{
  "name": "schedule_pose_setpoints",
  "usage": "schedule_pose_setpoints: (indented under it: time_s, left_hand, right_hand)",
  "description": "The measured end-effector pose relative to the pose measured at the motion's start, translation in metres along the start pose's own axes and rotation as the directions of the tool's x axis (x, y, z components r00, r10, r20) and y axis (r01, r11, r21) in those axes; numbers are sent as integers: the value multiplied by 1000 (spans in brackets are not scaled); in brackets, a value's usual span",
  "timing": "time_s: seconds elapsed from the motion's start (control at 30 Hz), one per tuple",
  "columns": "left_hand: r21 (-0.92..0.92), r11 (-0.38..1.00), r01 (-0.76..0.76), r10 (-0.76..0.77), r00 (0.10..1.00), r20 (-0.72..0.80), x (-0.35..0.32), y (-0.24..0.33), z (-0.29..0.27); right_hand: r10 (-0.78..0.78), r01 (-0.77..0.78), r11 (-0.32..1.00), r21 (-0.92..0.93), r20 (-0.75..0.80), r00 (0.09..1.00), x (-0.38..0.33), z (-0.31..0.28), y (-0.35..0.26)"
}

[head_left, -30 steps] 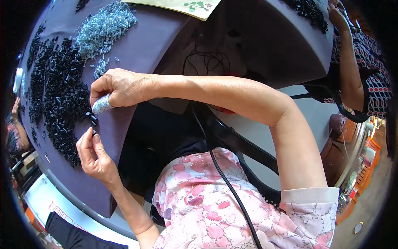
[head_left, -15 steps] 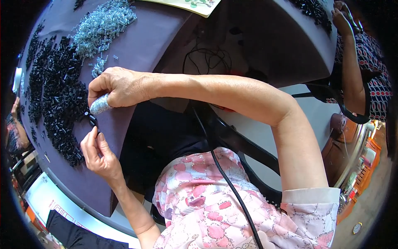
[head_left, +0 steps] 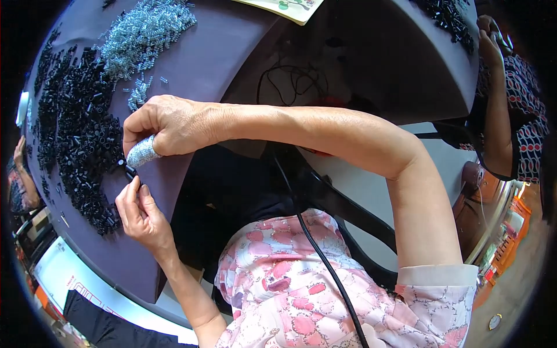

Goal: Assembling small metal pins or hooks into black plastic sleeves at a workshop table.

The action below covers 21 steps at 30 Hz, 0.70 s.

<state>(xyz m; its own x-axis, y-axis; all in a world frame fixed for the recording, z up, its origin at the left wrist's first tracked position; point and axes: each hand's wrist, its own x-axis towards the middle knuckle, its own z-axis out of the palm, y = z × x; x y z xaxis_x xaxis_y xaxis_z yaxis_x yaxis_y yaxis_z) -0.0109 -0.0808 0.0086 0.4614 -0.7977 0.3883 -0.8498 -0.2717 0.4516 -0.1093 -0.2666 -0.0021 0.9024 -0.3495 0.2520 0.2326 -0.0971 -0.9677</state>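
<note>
My left hand (head_left: 142, 216) pinches a slim black cylindrical part (head_left: 131, 172) between thumb and fingertips, over the table's near edge. Just above it, my right hand (head_left: 165, 124) reaches across from the right with its fingers curled down and closed. Silvery wrapping (head_left: 142, 152) covers its thumb, whose tip meets the upper end of the black part. A small pale round end shows there, and the fingers partly hide how the pieces join. Beside both hands spreads a heap of small black tube-like pieces (head_left: 81, 139). Beyond it lies a pile of small metal coil springs (head_left: 145, 37).
The purple-grey tabletop (head_left: 203, 69) curves round on the left. A printed sheet (head_left: 290, 8) lies at its far edge. More black pieces (head_left: 447, 23) are on the table section at upper right, near another person's arm (head_left: 496, 110). A black cable (head_left: 316, 243) runs down across my front.
The view has shifted slightly. My hands stay almost in place, and the pale round end now sits slightly lower, closer to the black part in my left hand.
</note>
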Motion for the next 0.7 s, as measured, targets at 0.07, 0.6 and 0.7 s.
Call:
schedule_pose_setpoints:
  time_s: [0.07,0.6,0.7]
  left_hand:
    - [21,1000,-6,6,1000,5,-1,0,0]
    - [83,996,-26,26,1000,3,-1,-1,1]
    - [87,996,-29,29,1000,3,-1,-1,1]
  right_hand:
    - [-4,4,1000,16,2,1000,0,-1,0]
    - [17,-19,997,77,23,1000,2,-4,0]
    - [19,-21,997,81,23,1000,3,-5,1]
